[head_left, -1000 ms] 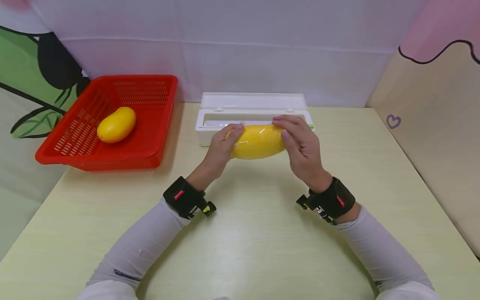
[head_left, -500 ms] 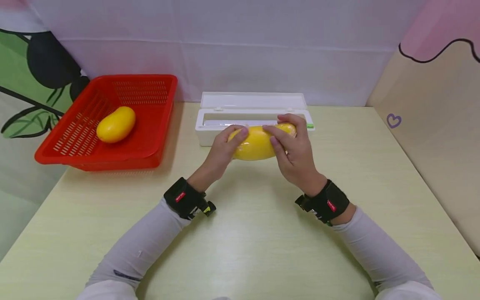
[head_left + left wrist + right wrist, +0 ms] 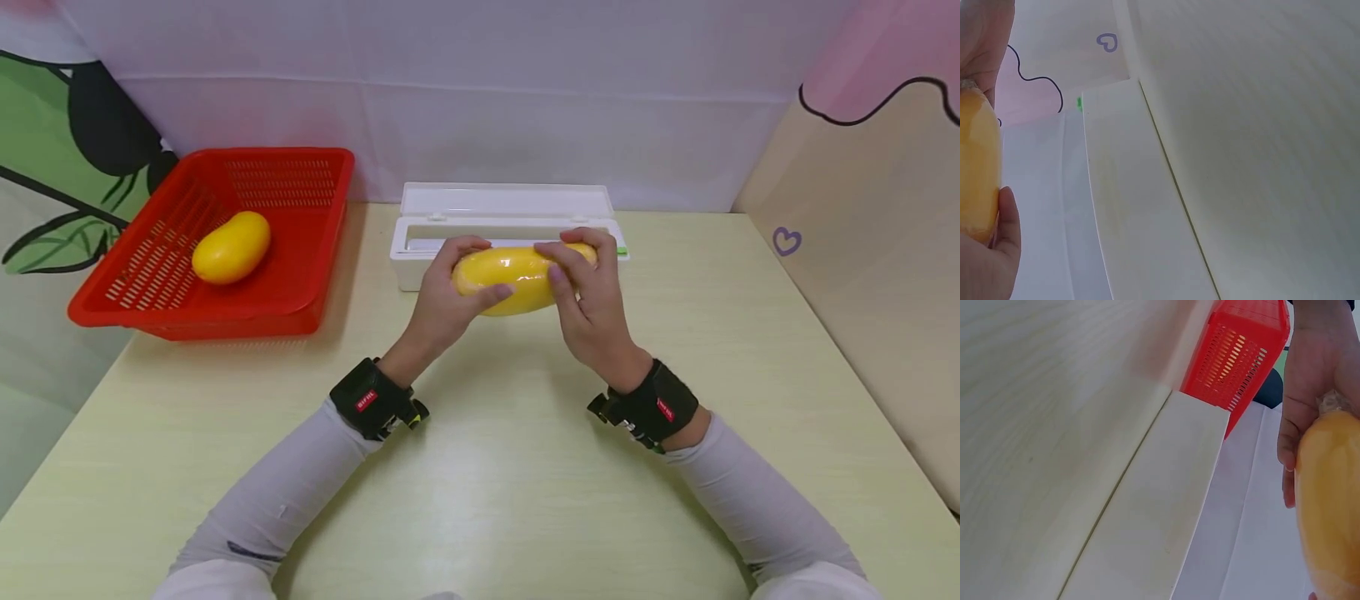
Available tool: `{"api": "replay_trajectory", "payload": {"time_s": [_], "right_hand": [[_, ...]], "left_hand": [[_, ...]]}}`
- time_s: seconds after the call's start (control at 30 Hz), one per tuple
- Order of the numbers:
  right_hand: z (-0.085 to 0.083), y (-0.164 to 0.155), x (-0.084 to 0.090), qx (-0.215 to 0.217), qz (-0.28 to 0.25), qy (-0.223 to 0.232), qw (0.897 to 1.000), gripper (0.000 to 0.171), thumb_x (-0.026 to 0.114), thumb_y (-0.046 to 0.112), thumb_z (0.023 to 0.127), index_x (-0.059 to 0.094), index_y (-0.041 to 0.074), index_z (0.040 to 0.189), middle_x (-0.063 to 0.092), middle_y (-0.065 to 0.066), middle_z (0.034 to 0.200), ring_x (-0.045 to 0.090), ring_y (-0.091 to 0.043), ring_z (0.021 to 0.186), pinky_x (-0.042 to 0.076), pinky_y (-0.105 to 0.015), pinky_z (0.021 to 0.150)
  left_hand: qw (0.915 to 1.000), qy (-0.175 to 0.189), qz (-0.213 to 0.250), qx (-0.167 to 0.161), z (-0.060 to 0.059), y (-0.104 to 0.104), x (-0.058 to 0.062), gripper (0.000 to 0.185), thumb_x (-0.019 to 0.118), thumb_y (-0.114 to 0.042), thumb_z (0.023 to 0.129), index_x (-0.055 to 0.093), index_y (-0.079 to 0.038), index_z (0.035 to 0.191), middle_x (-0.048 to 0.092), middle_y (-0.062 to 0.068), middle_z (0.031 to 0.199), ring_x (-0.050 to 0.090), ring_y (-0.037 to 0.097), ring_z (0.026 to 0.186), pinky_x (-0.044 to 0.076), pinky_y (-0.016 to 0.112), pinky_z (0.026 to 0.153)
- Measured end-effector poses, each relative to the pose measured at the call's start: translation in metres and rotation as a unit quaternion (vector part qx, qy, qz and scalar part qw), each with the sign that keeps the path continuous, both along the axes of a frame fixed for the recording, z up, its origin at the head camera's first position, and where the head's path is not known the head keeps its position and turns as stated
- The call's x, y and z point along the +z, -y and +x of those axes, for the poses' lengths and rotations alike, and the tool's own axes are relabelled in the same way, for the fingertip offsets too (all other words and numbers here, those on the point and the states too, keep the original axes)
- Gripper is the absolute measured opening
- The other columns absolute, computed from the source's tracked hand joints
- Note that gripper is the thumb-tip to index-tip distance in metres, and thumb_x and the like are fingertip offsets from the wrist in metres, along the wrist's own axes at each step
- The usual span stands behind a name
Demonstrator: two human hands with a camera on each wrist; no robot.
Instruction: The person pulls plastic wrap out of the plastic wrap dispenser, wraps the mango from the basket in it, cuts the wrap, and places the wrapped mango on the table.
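Note:
A yellow mango [image 3: 517, 275] wrapped in shiny clear film is held up between both hands, in front of the white dispenser box [image 3: 420, 271]. My left hand [image 3: 444, 292] grips one end, thumb along the near side and fingers over the top. At the other end, my right hand [image 3: 600, 304] grips it with bent fingers and thumb. Clear film [image 3: 1332, 403] bunches at the mango's left end in the right wrist view. The box's lid [image 3: 506, 200] stands raised at the back.
To the left, a red plastic basket [image 3: 300, 312] holds a second yellow mango [image 3: 232, 247]. Behind the pale wooden table [image 3: 480, 467] hangs a light cloth [image 3: 480, 125], and a beige panel [image 3: 862, 275] stands along the right.
The right hand has shifted left and curled further round the mango. The left thumb has moved down from the mango's top to its near side.

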State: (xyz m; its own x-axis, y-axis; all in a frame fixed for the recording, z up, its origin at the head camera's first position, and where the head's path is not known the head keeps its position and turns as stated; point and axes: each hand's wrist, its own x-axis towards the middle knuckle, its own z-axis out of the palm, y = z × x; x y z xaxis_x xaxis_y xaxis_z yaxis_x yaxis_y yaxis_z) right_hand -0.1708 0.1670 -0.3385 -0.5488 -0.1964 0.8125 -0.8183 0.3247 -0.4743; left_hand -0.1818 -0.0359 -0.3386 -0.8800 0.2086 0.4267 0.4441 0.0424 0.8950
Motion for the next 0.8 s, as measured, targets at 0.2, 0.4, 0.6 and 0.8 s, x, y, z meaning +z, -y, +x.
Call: {"api": "replay_trajectory", "payload": {"time_s": [0.2, 0.4, 0.6, 0.8], "right_hand": [[-0.001, 0.003, -0.003, -0.005, -0.013, 0.008, 1.0, 0.034, 0.048, 0.024, 0.106, 0.064, 0.0, 0.122, 0.037, -0.021, 0.132, 0.037, -0.026, 0.124, 0.042, -0.027, 0.088], [0.0, -0.002, 0.005, -0.002, -0.014, 0.007, 1.0, 0.027, 0.05, 0.014, 0.104, 0.065, 0.0, 0.122, 0.038, -0.019, 0.136, 0.04, -0.027, 0.125, 0.045, -0.024, 0.085], [0.0, -0.007, 0.011, 0.016, -0.054, 0.056, 0.997, 0.027, 0.047, -0.002, 0.102, 0.063, -0.005, 0.123, 0.039, -0.024, 0.132, 0.044, -0.019, 0.116, 0.047, -0.021, 0.085], [0.005, 0.003, 0.004, 0.006, -0.09, 0.074, 0.993, 0.026, 0.044, 0.001, 0.103, 0.064, -0.005, 0.119, 0.041, -0.024, 0.124, 0.04, -0.015, 0.116, 0.045, -0.024, 0.084]], "left_hand": [[0.9904, -0.131, -0.005, 0.044, -0.001, -0.002, -0.002, 0.053, 0.083, -0.031, 0.082, 0.059, -0.002, 0.119, 0.06, 0.012, 0.112, 0.056, 0.022, 0.093, 0.051, 0.028, 0.073], [0.9724, -0.233, -0.013, 0.008, -0.005, -0.003, -0.003, 0.075, 0.083, -0.05, 0.072, 0.06, 0.0, 0.123, 0.055, 0.018, 0.122, 0.054, 0.026, 0.106, 0.049, 0.032, 0.083], [0.952, -0.293, -0.076, -0.045, -0.006, -0.002, 0.0, 0.091, 0.093, -0.032, 0.063, 0.044, -0.004, 0.134, 0.04, 0.022, 0.139, 0.044, 0.03, 0.127, 0.05, 0.038, 0.098], [0.9063, -0.412, -0.092, 0.005, -0.004, -0.002, 0.002, 0.073, 0.092, -0.037, 0.064, 0.056, -0.006, 0.12, 0.05, 0.026, 0.124, 0.052, 0.035, 0.116, 0.054, 0.038, 0.092]]}}
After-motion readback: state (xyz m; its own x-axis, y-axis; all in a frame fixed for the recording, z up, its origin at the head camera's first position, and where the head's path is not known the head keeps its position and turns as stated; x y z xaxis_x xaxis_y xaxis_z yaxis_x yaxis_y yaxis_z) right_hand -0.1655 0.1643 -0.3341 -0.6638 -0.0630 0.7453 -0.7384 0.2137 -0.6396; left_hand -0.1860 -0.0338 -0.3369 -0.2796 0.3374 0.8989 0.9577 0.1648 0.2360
